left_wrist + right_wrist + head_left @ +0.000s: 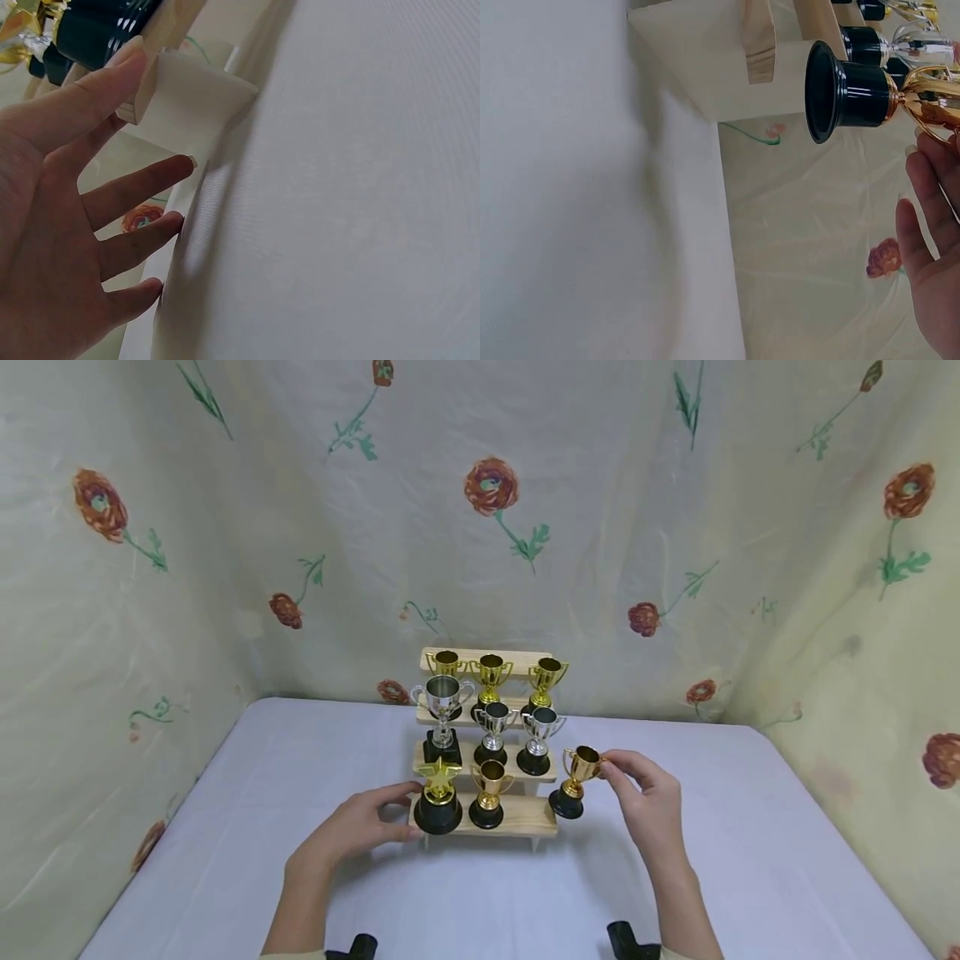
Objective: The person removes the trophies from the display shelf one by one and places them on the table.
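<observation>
A small gold trophy cup [582,768] with a black base is pinched at its right handle by my right hand [651,797]. It is tilted, held off the table beside the right end of a stepped wooden display stand [531,814]. In the right wrist view the cup's black base [861,94] shows its hollow underside. My left hand [352,827] pinches the left end of the stand's lowest board, while its other fingers [139,191] spread out. Beside that hand stand a gold star trophy [438,807] and another small gold trophy cup [489,789].
On the board above are a larger silver trophy cup [443,697] and two smaller silver cups [495,722]. Higher up stand three gold cups [491,672]. A white cloth [330,743] covers the table, with a flowered curtain [585,568] behind.
</observation>
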### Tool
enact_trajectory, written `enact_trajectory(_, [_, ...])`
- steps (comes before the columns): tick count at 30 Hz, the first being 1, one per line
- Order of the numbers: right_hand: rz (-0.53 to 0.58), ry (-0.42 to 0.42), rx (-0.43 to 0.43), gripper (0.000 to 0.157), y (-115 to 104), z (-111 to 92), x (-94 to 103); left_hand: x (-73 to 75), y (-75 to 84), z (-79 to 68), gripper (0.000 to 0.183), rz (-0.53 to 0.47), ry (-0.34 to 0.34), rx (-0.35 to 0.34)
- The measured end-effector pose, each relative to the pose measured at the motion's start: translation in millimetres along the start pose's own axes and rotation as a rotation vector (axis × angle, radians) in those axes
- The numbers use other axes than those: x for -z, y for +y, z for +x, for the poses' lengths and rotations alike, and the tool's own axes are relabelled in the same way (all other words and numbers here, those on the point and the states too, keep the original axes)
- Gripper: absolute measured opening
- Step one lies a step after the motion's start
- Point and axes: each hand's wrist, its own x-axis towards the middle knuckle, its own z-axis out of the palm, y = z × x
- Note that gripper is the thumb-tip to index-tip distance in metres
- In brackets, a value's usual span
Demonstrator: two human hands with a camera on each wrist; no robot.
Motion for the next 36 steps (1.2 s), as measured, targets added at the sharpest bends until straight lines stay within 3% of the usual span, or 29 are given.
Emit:
enact_trajectory(18, [-0.114, -0.009, 0.020, 0.014, 19, 22, 2.0, -1.8, -1.8, 1.3, 0.067, 0.002, 0.007, 0.020])
enact_trajectory(36, [-0.122, 0.016, -0.016, 0.013, 38, 42, -6.4, 0.8, -0.8, 0.4, 0.067, 0.004, 0.001, -0.002])
